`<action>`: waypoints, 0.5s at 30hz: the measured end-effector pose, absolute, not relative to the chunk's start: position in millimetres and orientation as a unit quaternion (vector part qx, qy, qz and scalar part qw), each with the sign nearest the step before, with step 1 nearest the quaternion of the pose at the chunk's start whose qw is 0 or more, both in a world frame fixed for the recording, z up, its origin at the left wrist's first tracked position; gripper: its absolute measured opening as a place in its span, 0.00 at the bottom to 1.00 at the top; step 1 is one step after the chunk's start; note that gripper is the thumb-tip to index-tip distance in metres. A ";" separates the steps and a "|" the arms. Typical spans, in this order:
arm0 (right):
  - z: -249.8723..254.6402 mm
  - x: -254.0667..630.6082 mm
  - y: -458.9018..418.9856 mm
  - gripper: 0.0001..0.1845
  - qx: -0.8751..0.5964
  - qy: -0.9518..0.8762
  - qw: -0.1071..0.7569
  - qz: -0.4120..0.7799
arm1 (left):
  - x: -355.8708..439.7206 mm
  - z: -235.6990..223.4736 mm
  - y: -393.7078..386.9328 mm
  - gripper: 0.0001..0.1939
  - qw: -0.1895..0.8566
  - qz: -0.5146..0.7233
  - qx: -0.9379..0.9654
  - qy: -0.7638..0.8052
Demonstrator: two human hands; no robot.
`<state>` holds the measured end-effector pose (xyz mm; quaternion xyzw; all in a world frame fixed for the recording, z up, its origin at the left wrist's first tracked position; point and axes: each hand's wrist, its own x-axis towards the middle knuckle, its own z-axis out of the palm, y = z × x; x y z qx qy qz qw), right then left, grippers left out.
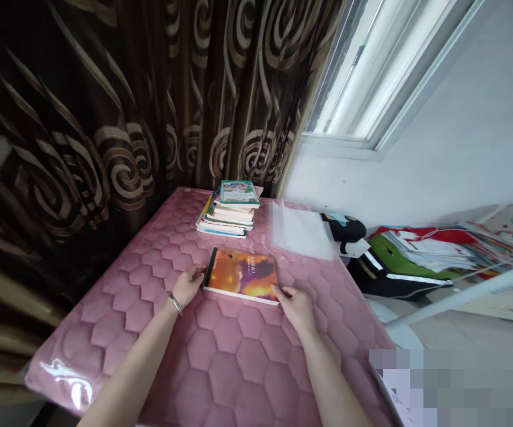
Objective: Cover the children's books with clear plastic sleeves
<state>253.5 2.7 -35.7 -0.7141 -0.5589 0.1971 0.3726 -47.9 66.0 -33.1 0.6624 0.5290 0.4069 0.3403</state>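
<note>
A paperback book [242, 274] with an orange, yellow and purple cover lies on the pink quilted surface [220, 338], its dark spine to the left. My left hand [188, 284], with a silver bracelet at the wrist, has its fingers closed at the book's left edge. My right hand [295, 303] pinches the lower right corner, thumb on the cover and fingers along the side. Just beyond the book stands a stack of books [232, 216], topped by a thin book with a green-edged cover [239, 193].
Clear plastic sleeves [300, 230] lie right of the stack. A patterned dark curtain [185, 107] hangs at the far left side. To the right are a black and green bag [398, 261] with papers and a pale rail [461, 293]. A window [358, 65] is above.
</note>
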 end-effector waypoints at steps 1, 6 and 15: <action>-36.4 252.9 2.3 0.24 -0.714 -0.559 0.376 0.192 | -48.6 -34.0 60.6 0.13 0.363 0.417 0.658 0.511; -35.8 261.1 0.6 0.24 -0.698 -0.586 0.366 0.188 | -46.0 -35.8 44.5 0.28 0.419 0.408 0.650 0.485; -39.0 263.7 -21.8 0.27 -0.645 -0.651 0.361 0.171 | -37.4 -34.1 42.5 0.24 0.325 0.396 0.656 0.555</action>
